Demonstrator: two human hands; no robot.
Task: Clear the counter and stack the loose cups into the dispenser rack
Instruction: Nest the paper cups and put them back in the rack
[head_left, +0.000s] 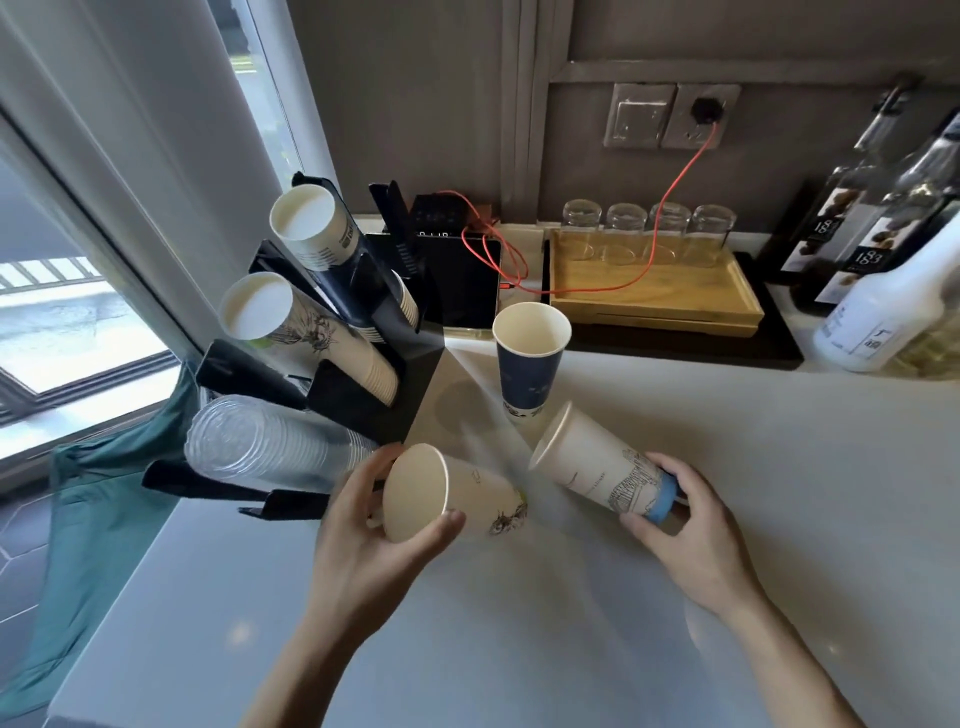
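My left hand (363, 525) grips a white paper cup (457, 493) with a dark drawing, held on its side with the mouth toward the rack. My right hand (691, 535) holds a second white cup (592, 462) with a blue base, tilted, its mouth facing up and left. A dark blue cup (530, 364) stands upright on the counter just behind both. The black dispenser rack (384, 384) stands at the left, with stacks of white paper cups (306, 332) in its upper slots and clear plastic cups (265, 441) in the lowest.
A wooden tray (654, 296) with several upturned glasses sits at the back on a black mat. A black device (457, 280) with an orange cable lies beside it. Bottles (883, 312) stand at the right. A window and a green cloth (104, 499) lie to the left.
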